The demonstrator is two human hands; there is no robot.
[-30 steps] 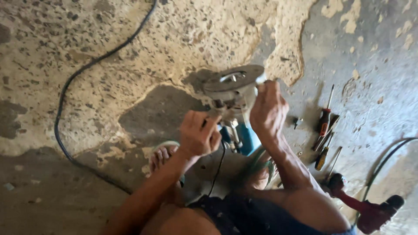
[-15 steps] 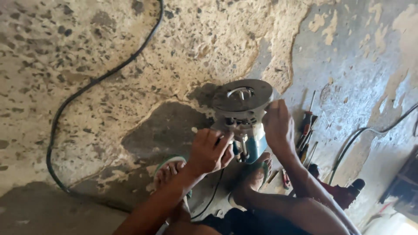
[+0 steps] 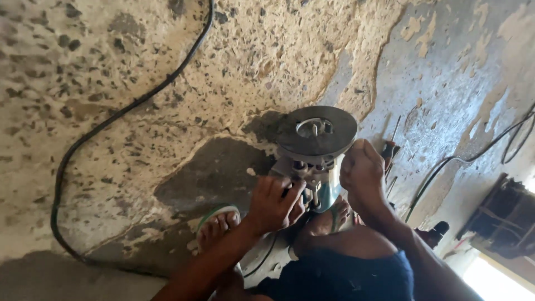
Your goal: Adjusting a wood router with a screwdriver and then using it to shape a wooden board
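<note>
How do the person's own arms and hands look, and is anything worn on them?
Both arms are bare, with no sleeves in view. The left hand and right hand wear no gloves, and I see no rings, watch or bracelet. Any marks on them are too small to tell.

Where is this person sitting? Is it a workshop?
Probably a rough workshop or building-site floor. The concrete floor is worn and patchy, a black cable snakes across it, and hand tools lie beside the power tool being held.
</note>
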